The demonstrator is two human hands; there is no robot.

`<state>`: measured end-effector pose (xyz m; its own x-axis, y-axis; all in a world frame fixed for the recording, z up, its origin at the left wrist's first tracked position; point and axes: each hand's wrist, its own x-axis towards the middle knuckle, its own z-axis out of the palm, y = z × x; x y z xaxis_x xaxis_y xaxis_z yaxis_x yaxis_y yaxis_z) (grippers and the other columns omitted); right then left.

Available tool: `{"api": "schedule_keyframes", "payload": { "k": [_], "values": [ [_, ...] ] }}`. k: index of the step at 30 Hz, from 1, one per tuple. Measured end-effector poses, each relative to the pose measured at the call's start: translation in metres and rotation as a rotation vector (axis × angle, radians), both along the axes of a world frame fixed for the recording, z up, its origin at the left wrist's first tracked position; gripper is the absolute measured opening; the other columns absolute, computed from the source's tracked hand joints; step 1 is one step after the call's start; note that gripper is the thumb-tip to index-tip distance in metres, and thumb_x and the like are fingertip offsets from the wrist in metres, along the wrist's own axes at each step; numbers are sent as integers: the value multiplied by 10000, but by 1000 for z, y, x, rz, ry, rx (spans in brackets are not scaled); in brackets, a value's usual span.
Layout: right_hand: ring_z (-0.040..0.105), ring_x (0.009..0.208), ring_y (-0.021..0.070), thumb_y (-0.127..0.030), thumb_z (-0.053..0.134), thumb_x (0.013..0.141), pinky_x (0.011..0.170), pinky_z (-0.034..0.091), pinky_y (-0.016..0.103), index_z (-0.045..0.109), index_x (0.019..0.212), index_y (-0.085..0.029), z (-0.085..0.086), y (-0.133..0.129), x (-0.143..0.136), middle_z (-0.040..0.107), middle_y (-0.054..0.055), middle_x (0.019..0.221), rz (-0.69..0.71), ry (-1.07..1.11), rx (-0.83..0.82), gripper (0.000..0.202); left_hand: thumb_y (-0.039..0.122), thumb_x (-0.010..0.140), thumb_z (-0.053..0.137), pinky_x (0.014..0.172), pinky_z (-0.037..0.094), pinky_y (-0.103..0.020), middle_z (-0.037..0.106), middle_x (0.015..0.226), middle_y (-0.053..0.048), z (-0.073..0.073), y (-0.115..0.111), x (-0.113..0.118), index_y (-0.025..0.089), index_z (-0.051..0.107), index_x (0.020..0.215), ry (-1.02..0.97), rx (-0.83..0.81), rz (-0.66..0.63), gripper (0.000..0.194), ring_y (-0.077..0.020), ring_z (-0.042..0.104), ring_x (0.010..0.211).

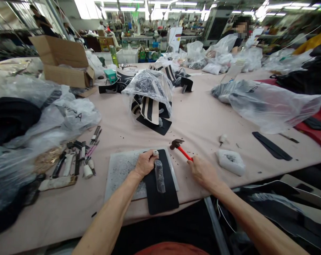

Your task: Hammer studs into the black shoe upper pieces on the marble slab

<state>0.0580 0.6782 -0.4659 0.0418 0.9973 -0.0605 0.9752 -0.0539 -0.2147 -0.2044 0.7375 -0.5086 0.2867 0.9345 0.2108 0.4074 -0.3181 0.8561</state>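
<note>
My left hand is closed around a small tool with a round pale top. It holds this tool upright at the upper end of a black rectangular panel. The tool's lower end is hidden. A plastic-wrapped dark strip lies along the panel. Under the panel is a speckled grey-white board, and the panel overhangs the table's front edge. My right hand grips a claw hammer by its red handle. The hammer's dark head is right of the panel, apart from the pale-topped tool.
Several hand tools lie at left near plastic bags. Ahead, a clear bag holds striped black-and-beige pieces. On the right are a white block, a pale-handled pointed tool and black strips. Another person is beyond the table.
</note>
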Motion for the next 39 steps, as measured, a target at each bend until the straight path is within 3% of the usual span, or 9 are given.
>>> {"api": "schedule_keyframes", "payload": {
  "k": [4, 8, 13, 17, 19, 23, 27, 32, 39],
  "values": [
    [536, 1143, 292, -179, 506, 911, 944, 459, 424, 533, 1269, -146, -5, -6, -43, 557, 178, 1273, 307, 222, 343, 361, 272, 879, 570, 742, 485, -283, 705, 804, -31, 5, -1, 1, 202, 682, 857, -38, -16, 0, 133, -189, 644, 738],
    [545, 1099, 230, -25, 406, 844, 898, 498, 368, 550, 1263, -186, -9, 0, -85, 540, 139, 1272, 649, 464, 321, 472, 303, 875, 574, 713, 488, -274, 696, 772, -16, 8, -1, 1, 196, 693, 875, -70, -71, 13, 160, -177, 630, 712],
    [529, 1042, 223, 13, 381, 775, 841, 482, 360, 602, 1181, -168, -38, 6, -95, 550, 130, 1168, 640, 493, 390, 496, 392, 820, 648, 684, 505, -259, 708, 756, -30, 0, 9, 3, 167, 680, 806, -298, -180, 254, 227, -168, 638, 698],
    [500, 1033, 241, -38, 426, 826, 846, 448, 375, 630, 1081, -159, -36, 4, -94, 543, 144, 1258, 653, 314, 422, 348, 465, 772, 715, 656, 526, -236, 730, 776, -55, -6, 15, 5, 148, 664, 803, -518, -274, 397, 323, -157, 658, 678],
    [498, 993, 255, -112, 476, 865, 830, 426, 392, 643, 978, -160, -21, 5, -96, 564, 150, 1255, 616, 179, 416, 207, 477, 749, 749, 682, 544, -239, 733, 780, -56, -1, 15, 1, 144, 661, 816, -569, -247, 431, 350, -158, 673, 693],
    [538, 893, 284, -145, 547, 793, 771, 388, 398, 606, 789, -165, 20, 9, -99, 631, 140, 917, 400, -50, 281, 62, 467, 757, 757, 718, 575, -269, 731, 786, -53, 30, 13, -24, 140, 650, 859, -645, -29, 617, 359, -171, 698, 723],
    [614, 782, 273, -170, 551, 761, 691, 382, 360, 598, 954, -146, 46, 5, -105, 649, 110, 799, 147, -39, 75, 199, 417, 793, 734, 715, 564, -256, 737, 812, -61, 55, 6, -48, 139, 666, 868, -555, 99, 637, 297, -170, 697, 748],
    [667, 743, 279, -309, 554, 813, 651, 395, 332, 539, 1202, -148, 35, -12, -112, 685, 87, 788, -92, 168, -15, 421, 388, 814, 703, 691, 521, -242, 740, 809, -49, 41, -16, -41, 161, 685, 867, -391, 16, 576, 233, -170, 671, 721],
    [679, 766, 256, -313, 519, 826, 705, 470, 338, 554, 1232, -148, 16, -26, -115, 712, 76, 878, -162, 386, 287, 440, 344, 816, 644, 696, 485, -251, 714, 789, -24, 36, -18, -22, 187, 687, 854, -177, 30, 449, 167, -180, 648, 738]
  ]
}}
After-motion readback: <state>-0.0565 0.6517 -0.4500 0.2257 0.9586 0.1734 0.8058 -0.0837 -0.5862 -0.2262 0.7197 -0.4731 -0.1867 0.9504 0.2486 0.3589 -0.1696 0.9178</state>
